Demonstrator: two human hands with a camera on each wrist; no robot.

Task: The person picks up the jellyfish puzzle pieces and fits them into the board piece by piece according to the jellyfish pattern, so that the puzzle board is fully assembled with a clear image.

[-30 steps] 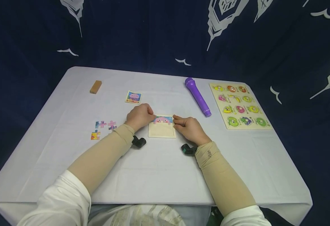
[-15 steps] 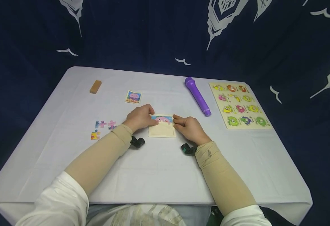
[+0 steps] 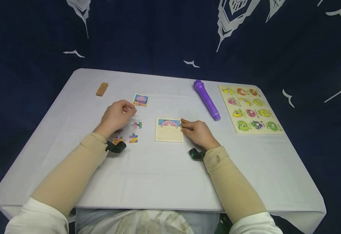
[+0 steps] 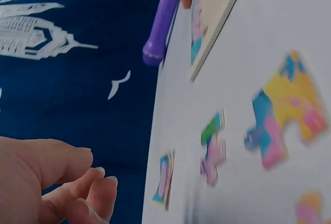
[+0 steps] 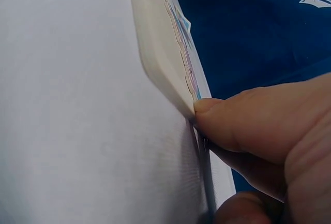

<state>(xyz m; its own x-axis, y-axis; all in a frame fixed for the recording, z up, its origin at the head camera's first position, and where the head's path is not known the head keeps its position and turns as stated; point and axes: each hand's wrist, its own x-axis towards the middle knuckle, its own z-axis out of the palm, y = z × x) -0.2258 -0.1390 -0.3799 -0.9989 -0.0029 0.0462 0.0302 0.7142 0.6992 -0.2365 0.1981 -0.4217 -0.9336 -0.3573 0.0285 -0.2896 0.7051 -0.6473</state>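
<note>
My left hand (image 3: 117, 117) hovers over loose jigsaw pieces left of the board, its fingers loosely bent. Nothing shows between thumb and fingertips in the left wrist view. A pink-and-green piece (image 3: 136, 125) and a yellow-and-blue piece (image 3: 133, 138) lie at its right; others are partly covered by the hand and wrist camera. The square wooden puzzle board (image 3: 169, 135) lies flat, a strip of pink-and-blue pieces (image 3: 170, 123) fitted along its top. My right hand (image 3: 199, 132) pinches the board's right edge, the thumb on its rim (image 5: 207, 109) in the right wrist view.
Above the loose pieces lies a small picture card (image 3: 141, 100). A wooden block (image 3: 102, 89) sits at the back left. To the back right are a purple toy microphone (image 3: 207, 100) and a board of fruit pictures (image 3: 250, 110).
My left hand has left the board's left edge and moved left over the loose pieces, uncovering some that the arm hid. My right hand stays at the board's right edge.
</note>
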